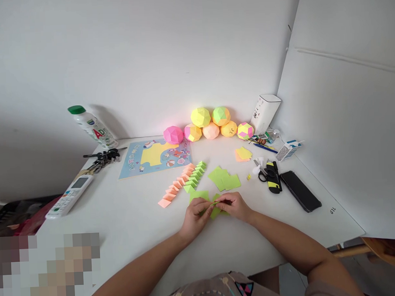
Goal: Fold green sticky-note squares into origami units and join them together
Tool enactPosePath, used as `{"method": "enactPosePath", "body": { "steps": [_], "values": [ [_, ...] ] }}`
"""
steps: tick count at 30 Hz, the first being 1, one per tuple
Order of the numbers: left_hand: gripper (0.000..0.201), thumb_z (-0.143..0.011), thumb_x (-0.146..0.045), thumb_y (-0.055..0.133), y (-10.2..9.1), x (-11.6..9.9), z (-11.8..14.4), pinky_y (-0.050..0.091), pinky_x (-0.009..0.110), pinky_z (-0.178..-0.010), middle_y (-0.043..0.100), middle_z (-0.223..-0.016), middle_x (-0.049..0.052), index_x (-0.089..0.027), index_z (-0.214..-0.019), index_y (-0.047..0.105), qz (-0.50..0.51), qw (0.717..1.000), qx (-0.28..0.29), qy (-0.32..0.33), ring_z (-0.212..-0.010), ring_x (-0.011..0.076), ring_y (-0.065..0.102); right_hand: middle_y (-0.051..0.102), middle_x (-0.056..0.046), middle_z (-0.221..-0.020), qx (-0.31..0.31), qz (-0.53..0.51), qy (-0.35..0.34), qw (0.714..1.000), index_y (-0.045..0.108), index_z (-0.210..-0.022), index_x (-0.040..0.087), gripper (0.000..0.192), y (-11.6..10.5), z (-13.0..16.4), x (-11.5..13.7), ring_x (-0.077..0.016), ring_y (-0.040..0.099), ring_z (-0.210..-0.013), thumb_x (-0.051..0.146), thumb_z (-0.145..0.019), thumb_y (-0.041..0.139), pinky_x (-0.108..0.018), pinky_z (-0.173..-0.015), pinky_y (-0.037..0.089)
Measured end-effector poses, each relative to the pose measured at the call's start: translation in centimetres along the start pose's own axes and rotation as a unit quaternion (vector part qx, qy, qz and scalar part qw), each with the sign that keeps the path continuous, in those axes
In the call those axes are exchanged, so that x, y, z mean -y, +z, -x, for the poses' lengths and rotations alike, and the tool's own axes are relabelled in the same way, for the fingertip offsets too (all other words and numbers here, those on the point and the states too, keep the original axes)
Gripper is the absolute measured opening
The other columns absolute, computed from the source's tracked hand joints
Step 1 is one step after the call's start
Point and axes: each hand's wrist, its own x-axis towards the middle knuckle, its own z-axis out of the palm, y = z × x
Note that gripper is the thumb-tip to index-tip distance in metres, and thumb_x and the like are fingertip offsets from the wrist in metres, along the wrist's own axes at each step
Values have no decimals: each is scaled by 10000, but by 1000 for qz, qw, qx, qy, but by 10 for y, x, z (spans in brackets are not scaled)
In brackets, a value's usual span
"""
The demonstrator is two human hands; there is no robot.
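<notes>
Near the front of the white table, my left hand [198,215] and my right hand [234,206] meet, fingertips pinched on a small folded piece of green paper [214,203]. Much of that paper is hidden by the fingers. Under and around the hands lie flat green paper sheets [199,195], with more loose green sheets [224,179] just beyond. Two slanting rows of folded paper pieces sit ahead of my left hand: an orange row [176,185] and a green row [195,176].
Faceted paper balls [211,130] are stacked by the wall. Right of me lie scissors [267,174], a yellow-black cutter [273,179] and a black phone [300,190]. Leftward are a blue puzzle board [129,164], a bottle [93,126], keys [104,156] and a remote control [70,196].
</notes>
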Motion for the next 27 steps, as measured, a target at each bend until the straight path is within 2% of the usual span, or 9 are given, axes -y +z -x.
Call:
{"method": "enactPosePath", "body": {
  "steps": [7,17,27],
  "values": [
    [237,-829,-340,539,0,-2,0,494,311,-673,653,-710,57,-203,-794,728,15,1000,3,-22,-712,176,581,608,-27,-604,15,-8,17,1000,680,-747,144,196,0,0,2,-121,533,-506,335,-755,637,-239,-469,444],
    [245,-836,-326,527,-3,-3,1,478,326,-697,648,-711,65,-196,-756,719,23,999,18,-16,-722,183,575,512,12,-540,51,34,-8,998,604,-672,146,175,-1,-1,11,-89,421,-469,288,-774,599,-211,-438,340],
    [202,-827,-309,514,-2,-10,-3,461,318,-688,633,-705,50,-186,-702,615,-15,999,21,-40,-707,176,563,440,30,-545,65,76,-40,994,530,-636,159,197,0,0,9,-86,359,-485,278,-792,557,-212,-456,311]
  ]
}}
